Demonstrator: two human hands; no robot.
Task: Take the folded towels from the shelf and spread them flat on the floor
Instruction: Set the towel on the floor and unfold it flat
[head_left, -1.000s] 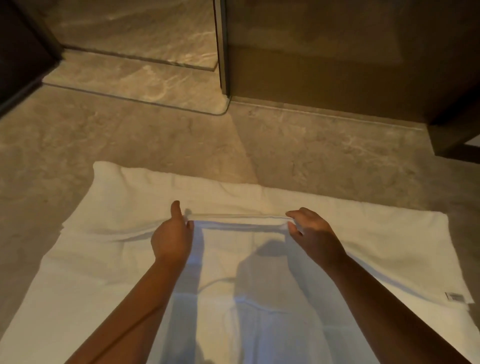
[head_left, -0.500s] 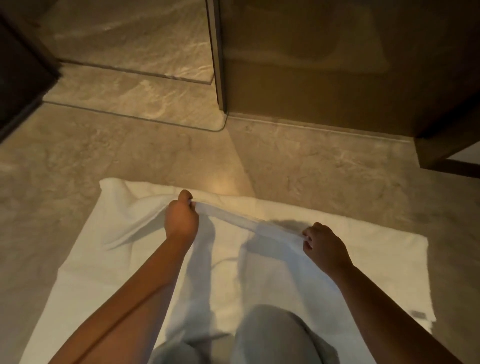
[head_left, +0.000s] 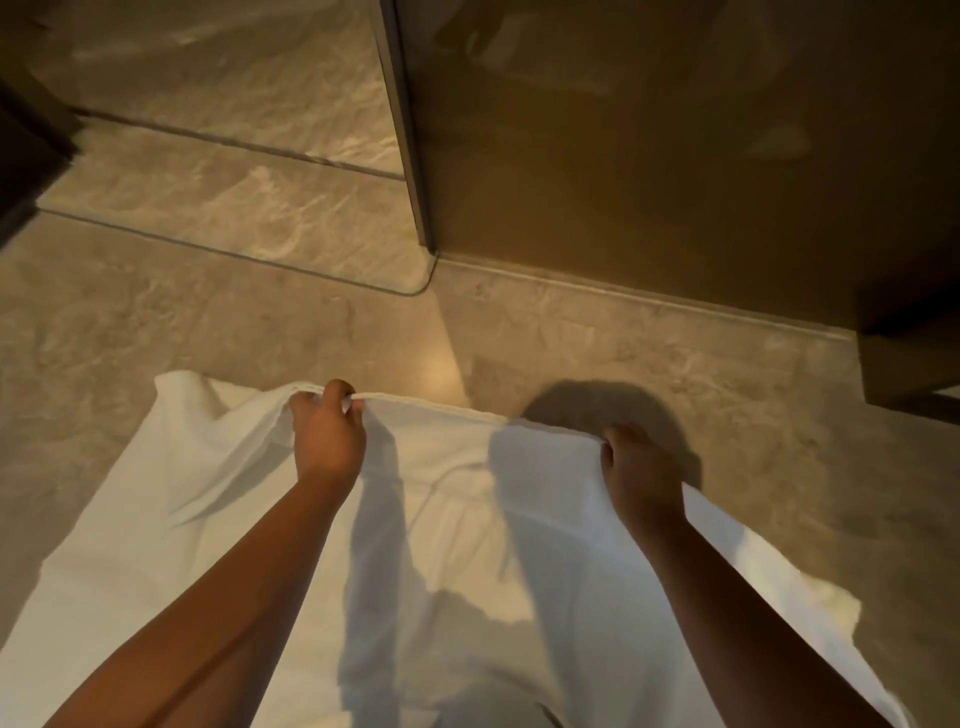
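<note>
Spreading step: fingers of left hand (head_left: 327, 441) and, seemingly, right hand (head_left: 641, 470) clamp the soft white towel (head_left: 208, 519) by its mid-frame edge; next, lay it forward, flat.

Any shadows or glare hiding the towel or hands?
Head view: dim warm light; arm shadows cross the towel, a round shadow darkens the floor beyond the right hand, a small glare spot lies past the left hand; both grips are readable.
</note>
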